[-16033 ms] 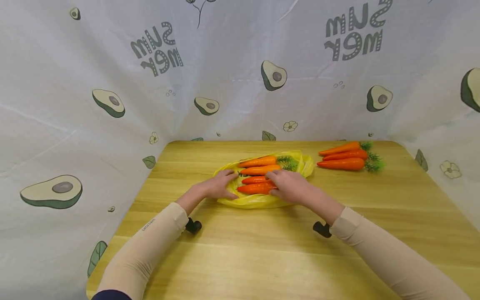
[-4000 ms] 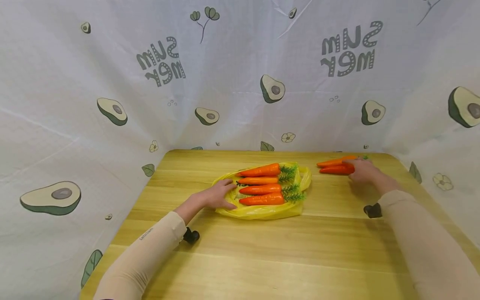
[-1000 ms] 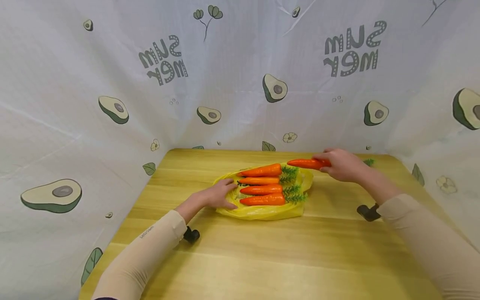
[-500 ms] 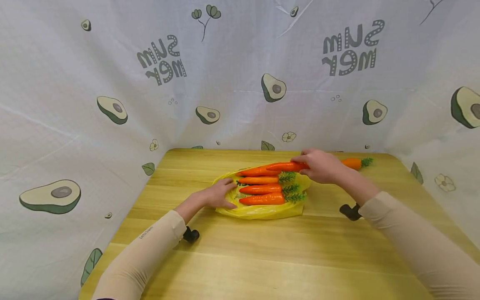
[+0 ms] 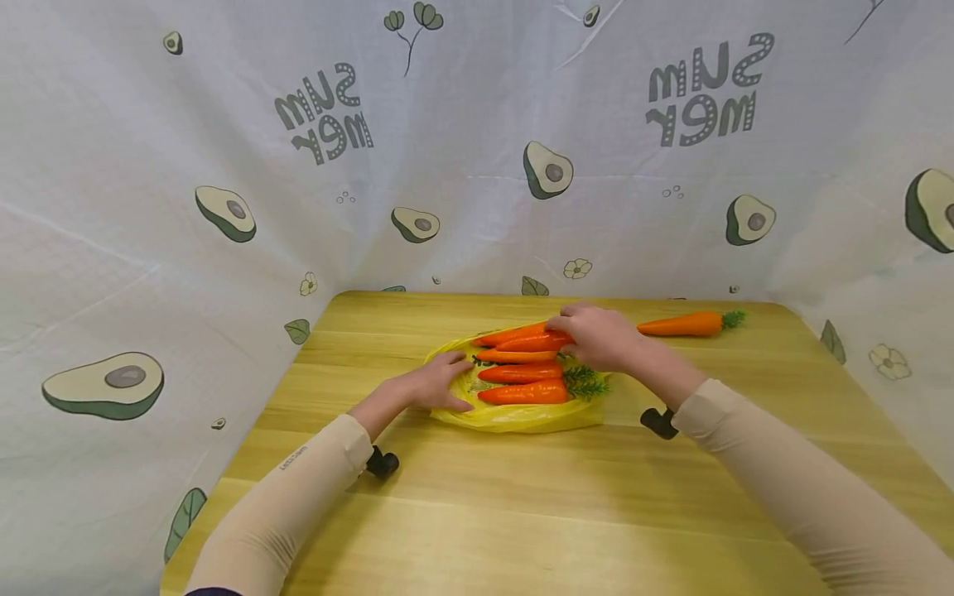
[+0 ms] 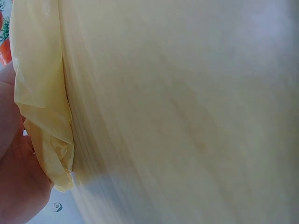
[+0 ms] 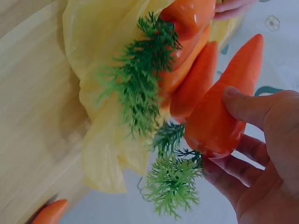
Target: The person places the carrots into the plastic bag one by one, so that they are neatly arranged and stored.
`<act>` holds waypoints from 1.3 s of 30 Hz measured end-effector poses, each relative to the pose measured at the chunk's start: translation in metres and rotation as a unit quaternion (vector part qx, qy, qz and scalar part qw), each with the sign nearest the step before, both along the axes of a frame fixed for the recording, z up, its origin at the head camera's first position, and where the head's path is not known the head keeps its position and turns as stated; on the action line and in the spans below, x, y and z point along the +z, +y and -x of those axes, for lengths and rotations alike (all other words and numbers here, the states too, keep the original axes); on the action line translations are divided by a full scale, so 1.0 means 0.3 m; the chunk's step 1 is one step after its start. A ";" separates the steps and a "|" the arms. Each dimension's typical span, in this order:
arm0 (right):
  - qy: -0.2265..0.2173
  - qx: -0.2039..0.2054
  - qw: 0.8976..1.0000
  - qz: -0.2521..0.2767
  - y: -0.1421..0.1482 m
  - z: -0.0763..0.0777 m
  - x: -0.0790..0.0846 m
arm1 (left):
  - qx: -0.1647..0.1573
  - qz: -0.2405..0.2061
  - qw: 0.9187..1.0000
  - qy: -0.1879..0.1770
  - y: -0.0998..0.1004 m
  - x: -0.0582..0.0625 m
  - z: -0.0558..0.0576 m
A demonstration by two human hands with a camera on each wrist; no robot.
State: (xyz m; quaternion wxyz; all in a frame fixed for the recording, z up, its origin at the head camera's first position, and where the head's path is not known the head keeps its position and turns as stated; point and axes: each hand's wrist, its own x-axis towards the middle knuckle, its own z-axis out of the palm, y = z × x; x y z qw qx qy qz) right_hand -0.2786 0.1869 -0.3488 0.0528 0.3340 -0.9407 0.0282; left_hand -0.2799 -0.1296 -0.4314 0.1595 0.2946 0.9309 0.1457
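A yellow plastic bag (image 5: 514, 420) lies spread on the table with several orange carrots (image 5: 523, 392) in a row on it, green tops to the right. My left hand (image 5: 436, 383) rests at the bag's left end, fingers spread, touching the plastic (image 6: 39, 88). Over the back of the row, my right hand (image 5: 602, 338) holds another carrot (image 7: 224, 102) between thumb and fingers, its tip pointing left. In the right wrist view its leafy top (image 7: 173, 184) hangs free below the thick end. The held carrot overlaps the rearmost ones in the head view.
One more carrot (image 5: 686, 324) lies on the wooden table (image 5: 477, 513) at the back right. A white curtain (image 5: 477, 149) printed with avocados hangs behind and beside the table. Black wrist cameras (image 5: 659, 423) jut out below both wrists.
My right hand has picked a carrot from the back-right group and carried it left over the bag. One carrot stays there. My left hand has barely moved.
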 end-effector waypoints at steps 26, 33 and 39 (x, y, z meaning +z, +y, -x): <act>0.073 0.033 0.996 -0.043 -0.094 0.003 -0.114 | -0.001 0.003 1.000 0.005 0.002 -0.012 0.008; 0.094 0.040 0.994 -0.036 -0.094 -0.003 -0.120 | -0.006 -0.002 1.000 0.004 0.009 -0.014 0.003; 0.108 0.040 0.992 -0.053 -0.102 0.006 -0.124 | -0.004 0.001 1.000 0.004 0.001 -0.009 0.007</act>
